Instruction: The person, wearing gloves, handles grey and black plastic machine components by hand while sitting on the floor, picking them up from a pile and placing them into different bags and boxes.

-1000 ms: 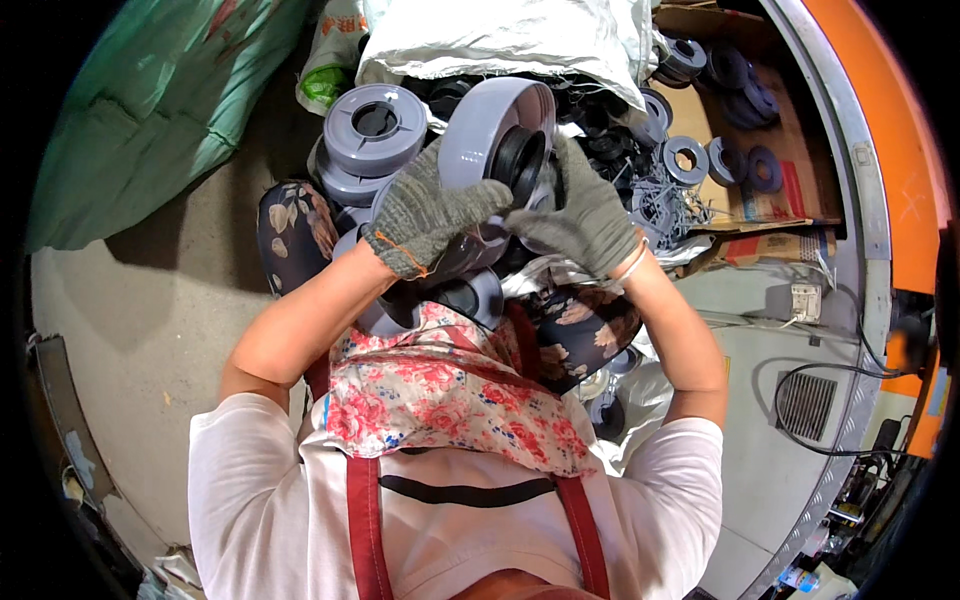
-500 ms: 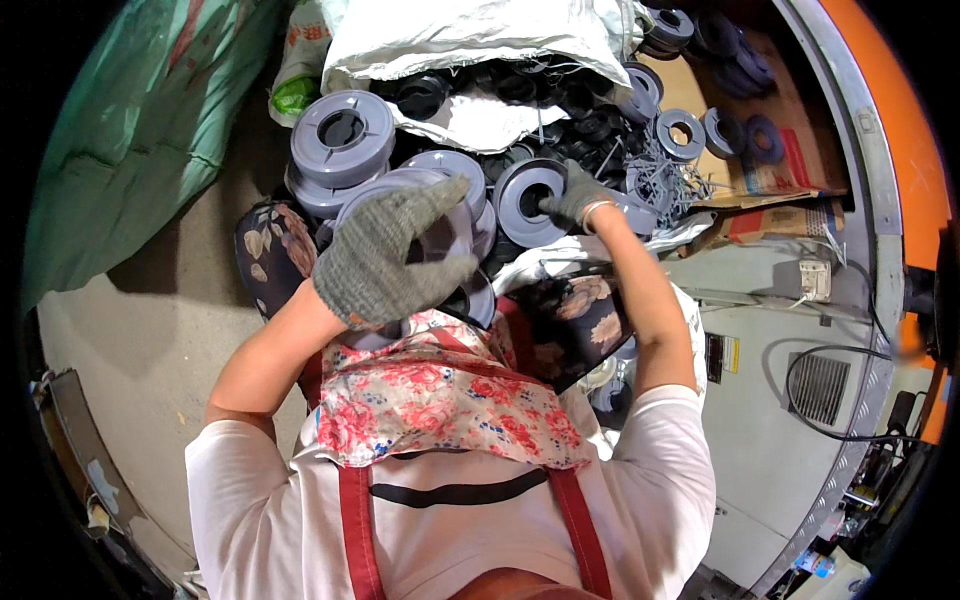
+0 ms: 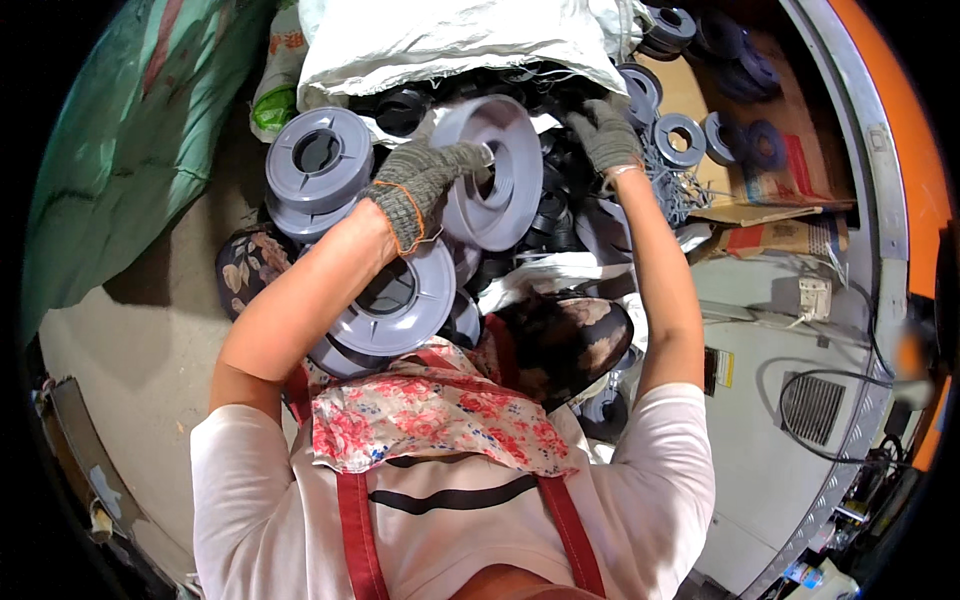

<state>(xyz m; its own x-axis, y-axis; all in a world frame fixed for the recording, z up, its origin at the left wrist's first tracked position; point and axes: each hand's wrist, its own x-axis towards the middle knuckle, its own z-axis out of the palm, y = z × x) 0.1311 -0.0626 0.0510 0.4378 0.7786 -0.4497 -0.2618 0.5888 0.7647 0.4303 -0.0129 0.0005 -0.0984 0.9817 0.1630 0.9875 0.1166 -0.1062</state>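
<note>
White sack (image 3: 460, 45) behind grey ring (image 3: 512, 195), near-upright, face rightward, in left grip (image 3: 425, 178); right grip (image 3: 606, 138) unclear.

Gloved left grip (image 3: 425, 178) holds a grey ring (image 3: 503, 217) — tilted; gloved right grip (image 3: 604, 136) is near black parts (image 3: 552, 212).

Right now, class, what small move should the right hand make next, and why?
Perhaps close the right hand around one black part: it is at their pile with nothing clearly in its grip, while the left hand holds a grey ring.
</note>
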